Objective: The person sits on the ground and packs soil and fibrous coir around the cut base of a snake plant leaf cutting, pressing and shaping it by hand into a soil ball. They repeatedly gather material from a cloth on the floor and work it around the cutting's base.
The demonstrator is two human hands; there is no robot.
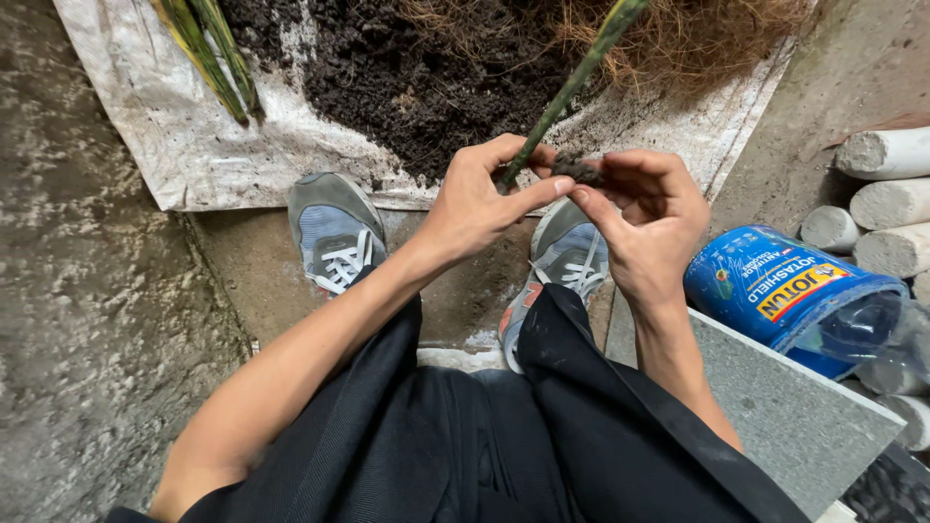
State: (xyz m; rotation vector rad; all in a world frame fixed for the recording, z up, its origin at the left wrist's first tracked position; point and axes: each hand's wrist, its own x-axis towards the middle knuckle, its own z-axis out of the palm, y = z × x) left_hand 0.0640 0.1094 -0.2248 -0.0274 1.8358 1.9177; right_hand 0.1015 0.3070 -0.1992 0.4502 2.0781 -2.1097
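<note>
My left hand grips the lower end of a long green plant leaf that slants up toward the top of the view. My right hand pinches the dark, soil-caked root end of the same leaf, fingertips meeting the left hand's. Both hands hover above my grey sneakers and black trousers. Behind them a pile of dark soil lies on a white woven sheet, with brown fibrous roots at the top right.
A blue paint bucket lies on its side at the right, beside white cylinders and a grey slab. More green-yellow leaves rest on the sheet at upper left. Rough concrete floor lies to the left.
</note>
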